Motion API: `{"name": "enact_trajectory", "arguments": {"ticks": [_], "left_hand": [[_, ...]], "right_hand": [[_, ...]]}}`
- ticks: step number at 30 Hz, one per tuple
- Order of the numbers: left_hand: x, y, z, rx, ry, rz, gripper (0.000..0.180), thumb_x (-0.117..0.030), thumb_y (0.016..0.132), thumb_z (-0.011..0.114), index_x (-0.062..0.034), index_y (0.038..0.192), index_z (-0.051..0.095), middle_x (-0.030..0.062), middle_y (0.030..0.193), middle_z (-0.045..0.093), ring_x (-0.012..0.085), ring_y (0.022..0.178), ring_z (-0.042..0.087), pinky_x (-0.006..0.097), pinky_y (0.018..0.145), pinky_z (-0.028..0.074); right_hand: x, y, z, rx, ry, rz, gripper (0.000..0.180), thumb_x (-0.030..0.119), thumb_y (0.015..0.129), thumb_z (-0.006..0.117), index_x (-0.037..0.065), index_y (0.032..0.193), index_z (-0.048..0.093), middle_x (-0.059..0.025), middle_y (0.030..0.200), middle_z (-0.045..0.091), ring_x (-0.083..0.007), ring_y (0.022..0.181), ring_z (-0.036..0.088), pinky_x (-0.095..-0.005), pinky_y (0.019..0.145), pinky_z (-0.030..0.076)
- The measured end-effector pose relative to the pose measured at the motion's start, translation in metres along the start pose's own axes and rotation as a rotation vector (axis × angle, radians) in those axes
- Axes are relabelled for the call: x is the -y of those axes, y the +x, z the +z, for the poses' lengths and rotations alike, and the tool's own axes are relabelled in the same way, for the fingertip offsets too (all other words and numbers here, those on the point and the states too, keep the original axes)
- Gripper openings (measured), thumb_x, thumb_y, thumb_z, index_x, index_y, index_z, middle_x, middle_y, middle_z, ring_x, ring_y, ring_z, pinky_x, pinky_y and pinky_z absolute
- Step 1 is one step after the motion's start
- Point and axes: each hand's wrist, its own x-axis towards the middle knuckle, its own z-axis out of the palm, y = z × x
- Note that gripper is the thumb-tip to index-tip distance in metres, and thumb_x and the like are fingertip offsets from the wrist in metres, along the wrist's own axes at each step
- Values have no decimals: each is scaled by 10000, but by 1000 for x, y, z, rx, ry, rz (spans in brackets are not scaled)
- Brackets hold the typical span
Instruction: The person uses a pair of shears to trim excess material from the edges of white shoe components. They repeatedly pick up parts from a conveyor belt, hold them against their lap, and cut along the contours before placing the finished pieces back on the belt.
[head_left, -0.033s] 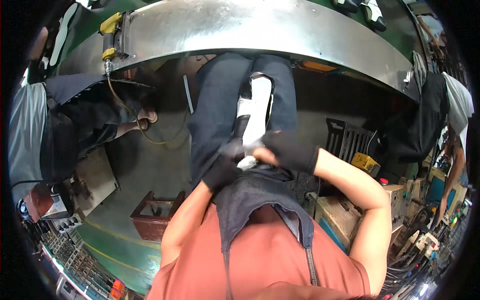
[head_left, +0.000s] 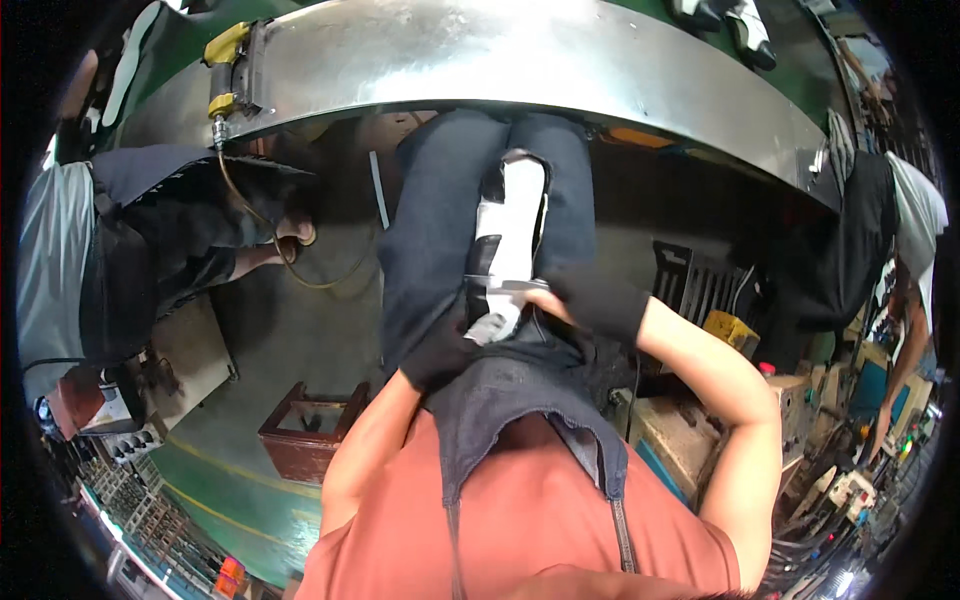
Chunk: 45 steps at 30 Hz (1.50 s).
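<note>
We see the black-and-white shoe (head_left: 520,215) lying lengthwise along the thighs (head_left: 440,215), reaching forward from between our two grips. Our left grip (head_left: 448,350), in a black covering, is closed around the shoe's near end, though the fingertips are blurred. Our right grip (head_left: 572,297), also in black, pinches a thin flat tool (head_left: 510,285) that crosses the shoe just ahead of the left grip; we cannot tell whether its edge touches the surface.

Beyond both grips runs a shiny metal bench (head_left: 480,50). On it, far forward and left of the left grip, we see a yellow-and-black tool (head_left: 221,75) with a hose (head_left: 236,192) hanging down. A reddish-brown stool (head_left: 303,452) stands left of and behind the left grip, and a yellow box (head_left: 730,332) sits right of the right grip.
</note>
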Motion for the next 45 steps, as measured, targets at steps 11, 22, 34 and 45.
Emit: {"name": "enact_trajectory", "arguments": {"ticks": [11, 22, 34, 45], "left_hand": [[44, 11, 6, -173, 472, 234, 799, -274, 740, 735, 48, 1316, 284, 251, 1242, 452, 327, 1096, 516, 377, 923, 424], [-143, -43, -71, -181, 723, 312, 595, -191, 742, 740, 28, 1238, 495, 177, 1150, 589, 255, 1065, 571, 352, 944, 442], [12, 56, -21, -184, 158, 181, 853, -249, 748, 749, 81, 1377, 276, 252, 1416, 341, 299, 1336, 320, 375, 1092, 258], [27, 52, -7, -308, 304, 335, 716, -57, 770, 609, 55, 1394, 276, 230, 1334, 455, 240, 1205, 479, 322, 976, 397]], "right_hand": [[0, -21, 20, 114, -395, 23, 451, 453, 887, 514, 17, 793, 584, -185, 765, 610, -327, 691, 629, -416, 595, 498], [-34, -91, -13, -2, 92, 209, 355, 351, 933, 499, 19, 869, 609, -195, 789, 613, -363, 703, 588, -386, 627, 454], [-61, -41, -1, 86, 258, 204, 441, 402, 944, 462, -11, 885, 605, -51, 695, 576, -151, 627, 504, -318, 602, 440], [-13, 17, 10, -57, -453, -16, 302, 274, 874, 530, 47, 761, 695, -177, 746, 660, -314, 690, 661, -407, 601, 506]]}}
